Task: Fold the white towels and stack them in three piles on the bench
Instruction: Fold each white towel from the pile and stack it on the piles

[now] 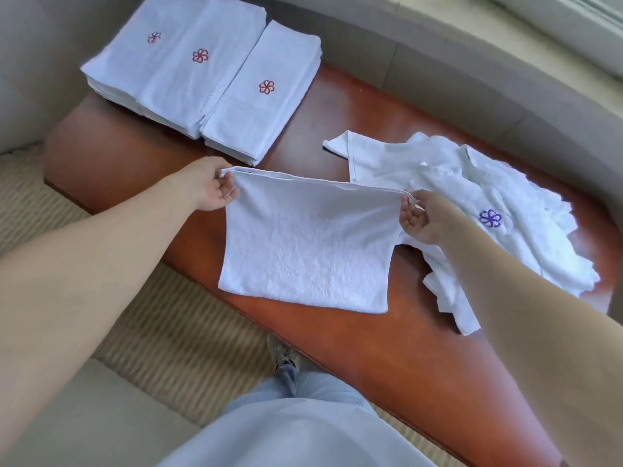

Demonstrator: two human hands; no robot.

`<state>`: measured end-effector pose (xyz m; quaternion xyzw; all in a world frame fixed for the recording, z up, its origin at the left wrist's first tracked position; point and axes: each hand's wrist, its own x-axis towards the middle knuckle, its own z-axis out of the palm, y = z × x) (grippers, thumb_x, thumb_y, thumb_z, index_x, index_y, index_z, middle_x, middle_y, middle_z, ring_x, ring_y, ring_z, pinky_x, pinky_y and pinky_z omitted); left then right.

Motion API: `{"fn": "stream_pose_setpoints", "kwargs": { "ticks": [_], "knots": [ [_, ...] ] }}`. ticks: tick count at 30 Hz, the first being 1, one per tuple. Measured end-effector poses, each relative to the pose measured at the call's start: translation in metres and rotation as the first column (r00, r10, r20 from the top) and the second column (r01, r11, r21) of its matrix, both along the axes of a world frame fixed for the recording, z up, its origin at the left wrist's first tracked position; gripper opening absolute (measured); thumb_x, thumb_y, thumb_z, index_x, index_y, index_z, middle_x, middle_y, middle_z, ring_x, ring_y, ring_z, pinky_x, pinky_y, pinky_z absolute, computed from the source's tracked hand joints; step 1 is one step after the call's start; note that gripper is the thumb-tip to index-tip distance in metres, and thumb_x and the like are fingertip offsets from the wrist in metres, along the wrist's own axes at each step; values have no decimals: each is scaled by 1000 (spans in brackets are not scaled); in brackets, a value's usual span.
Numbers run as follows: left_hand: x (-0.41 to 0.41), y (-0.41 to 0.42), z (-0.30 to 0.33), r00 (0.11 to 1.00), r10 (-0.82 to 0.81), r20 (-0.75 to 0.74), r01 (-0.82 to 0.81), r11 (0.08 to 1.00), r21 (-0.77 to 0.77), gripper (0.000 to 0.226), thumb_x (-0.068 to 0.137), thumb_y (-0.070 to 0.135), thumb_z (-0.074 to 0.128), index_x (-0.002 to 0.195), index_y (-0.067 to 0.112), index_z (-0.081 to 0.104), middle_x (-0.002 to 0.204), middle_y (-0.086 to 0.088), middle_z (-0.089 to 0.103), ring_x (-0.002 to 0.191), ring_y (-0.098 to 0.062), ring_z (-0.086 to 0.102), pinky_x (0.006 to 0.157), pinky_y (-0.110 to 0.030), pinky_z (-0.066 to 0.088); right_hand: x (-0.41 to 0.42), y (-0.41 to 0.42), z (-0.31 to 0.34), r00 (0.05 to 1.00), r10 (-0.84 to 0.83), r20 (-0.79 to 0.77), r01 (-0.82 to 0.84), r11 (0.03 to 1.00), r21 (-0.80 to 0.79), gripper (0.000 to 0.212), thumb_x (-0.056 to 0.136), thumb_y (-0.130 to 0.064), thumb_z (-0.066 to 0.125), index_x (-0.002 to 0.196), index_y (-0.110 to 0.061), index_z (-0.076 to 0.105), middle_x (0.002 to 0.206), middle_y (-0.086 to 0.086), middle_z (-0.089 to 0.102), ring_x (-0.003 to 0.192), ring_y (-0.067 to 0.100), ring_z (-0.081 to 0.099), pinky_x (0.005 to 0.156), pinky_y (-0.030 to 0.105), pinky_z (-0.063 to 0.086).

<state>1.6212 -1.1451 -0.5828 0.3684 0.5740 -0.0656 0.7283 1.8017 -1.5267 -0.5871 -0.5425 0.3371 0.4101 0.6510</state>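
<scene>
The person stands at the reddish-brown desk [354, 348] with both arms stretched out over it. The left hand [210, 185] pinches one top corner of a white towel [306, 251], fingers curled round the doubled edge, and the right hand [423, 217] pinches the other top corner in the same way, so each grip is closed on the cloth. The towel hangs folded in half between them, its upper edge pulled nearly taut and its lower part draped down onto the desk near the front edge.

Just beyond the right hand lies a loose heap of unfolded towels [488, 203], crumpled and overlapping, with a purple flower emblem [490, 218] showing on top. The held towel touches this heap at its right side.

At the far left end of the desk sit the folded stacks [202, 75], set close side by side, each top towel showing a red flower emblem [266, 86]. They lie well apart from the held towel.

Below, a striped rug [161, 342] covers the floor, and the person's light trousers [303, 416] and one shoe [281, 352] show beside the desk.
</scene>
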Motion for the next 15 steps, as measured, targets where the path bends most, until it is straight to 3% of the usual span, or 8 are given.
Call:
{"fn": "stream_pose_setpoints", "kwargs": {
  "ticks": [5, 8, 12, 15],
  "knots": [
    [-31, -6, -6, 994, -108, -36, 109, 993, 36, 1, 91, 17, 62, 91, 16, 62, 71, 4, 56, 62, -6, 56, 82, -30, 55, -26, -17, -10, 985, 168, 37, -162, 976, -145, 10, 98, -16, 59, 106, -13, 64, 80, -1, 68, 61, 7, 62, 58, 23, 54],
    [-62, -13, -15, 967, -248, -67, 253, 964, 84, 11, 91, 16, 64, 102, 18, 64, 77, 2, 58, 65, -8, 57, 85, -33, 58, -53, -31, -24, 962, 266, 56, -242, 931, -272, 7, 94, -14, 59, 96, -9, 64, 70, 0, 70, 53, 9, 59, 50, 21, 54],
    [-109, -25, -36, 834, -510, -211, 546, 819, 176, 23, 90, 16, 63, 113, 18, 63, 92, -2, 58, 76, -14, 58, 81, -37, 61, -93, -50, -49, 915, 400, 59, -345, 848, -402, 9, 90, -14, 63, 99, -12, 62, 55, -3, 68, 60, 11, 58, 48, 20, 52],
    [-138, -34, -58, 737, -606, -299, 669, 715, 202, 31, 93, 16, 62, 122, 25, 56, 107, -5, 64, 84, -19, 62, 76, -36, 60, -122, -64, -71, 841, 541, 13, -468, 739, -485, 15, 89, -14, 65, 103, -8, 66, 73, 2, 76, 67, 13, 61, 59, 25, 53]
  ]
}}
